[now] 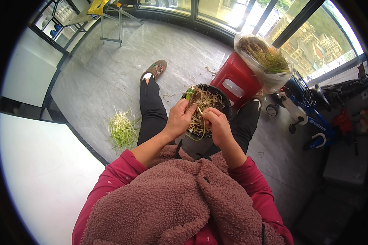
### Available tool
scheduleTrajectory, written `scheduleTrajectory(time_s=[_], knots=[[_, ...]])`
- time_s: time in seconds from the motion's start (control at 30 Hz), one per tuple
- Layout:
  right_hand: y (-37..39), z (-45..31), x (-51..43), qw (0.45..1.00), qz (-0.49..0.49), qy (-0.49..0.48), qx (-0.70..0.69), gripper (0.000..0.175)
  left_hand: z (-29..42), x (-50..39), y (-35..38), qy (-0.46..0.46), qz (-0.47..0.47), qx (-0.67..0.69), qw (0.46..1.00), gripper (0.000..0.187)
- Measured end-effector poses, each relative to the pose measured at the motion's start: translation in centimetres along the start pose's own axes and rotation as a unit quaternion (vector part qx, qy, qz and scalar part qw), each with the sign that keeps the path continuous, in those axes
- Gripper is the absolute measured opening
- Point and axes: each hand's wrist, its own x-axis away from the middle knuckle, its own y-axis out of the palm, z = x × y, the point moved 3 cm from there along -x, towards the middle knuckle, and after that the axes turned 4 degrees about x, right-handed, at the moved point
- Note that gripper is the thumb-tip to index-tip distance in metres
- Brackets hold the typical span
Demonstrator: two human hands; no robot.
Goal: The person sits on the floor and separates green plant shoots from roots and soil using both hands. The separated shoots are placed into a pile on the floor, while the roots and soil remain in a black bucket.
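Note:
Between my knees stands a black bin (228, 104), filled with dry, straw-like scallion trimmings (213, 98). Over its left rim, my left hand (178, 118) pinches a brown, withered clump (197, 95); a green piece (189, 93) shows beside it, too small to name surely. My right hand (217, 125) grips a thin scallion (200, 111) by its stem, the pale end pointing toward my left thumb and the green leaf curling below. On the floor to my left lies a loose pile of cleaned scallions (122, 130), white ends facing away from me.
A red plastic stool (237, 79) touches the bin's far right side. On it sits a white plastic bag (276, 81) of rooty, untrimmed scallions (263, 55). A blue child's bicycle (316, 122) stands at right, a white surface (46, 180) at left, a folding table (110, 18) far back.

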Motion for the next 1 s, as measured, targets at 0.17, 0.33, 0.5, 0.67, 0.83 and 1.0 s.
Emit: scheduleTrajectory(time_s=[0.17, 0.33, 0.5, 0.67, 0.83, 1.0], knots=[[-0.3, 0.6, -0.1, 0.998, -0.023, 0.018, -0.053, 0.007, -2.1, -0.5, -0.5, -0.094, 0.017, 0.069, 0.993, 0.028], [-0.7, 0.6, 0.6, 0.995, -0.044, 0.028, -0.088, 0.008, -3.1, -1.4, -1.3, -0.062, 0.059, 0.001, 0.996, 0.03], [-1.4, 0.4, 2.0, 0.983, -0.065, 0.043, -0.164, 0.009, -5.5, -3.0, -2.2, -0.041, 0.067, -0.11, 0.991, 0.033], [-1.8, 0.4, 3.8, 0.969, -0.052, 0.073, -0.231, 0.009, -8.2, -4.1, -1.3, 0.017, 0.085, -0.169, 0.982, 0.036], [-2.3, -0.7, 5.4, 0.966, -0.045, 0.039, -0.251, 0.009, -10.5, -5.4, -1.6, -0.088, 0.067, -0.229, 0.967, 0.044], [-2.4, -1.2, 5.1, 0.985, 0.04, -0.007, -0.17, 0.008, -11.0, -4.3, -1.0, -0.166, 0.042, -0.085, 0.981, 0.047]])
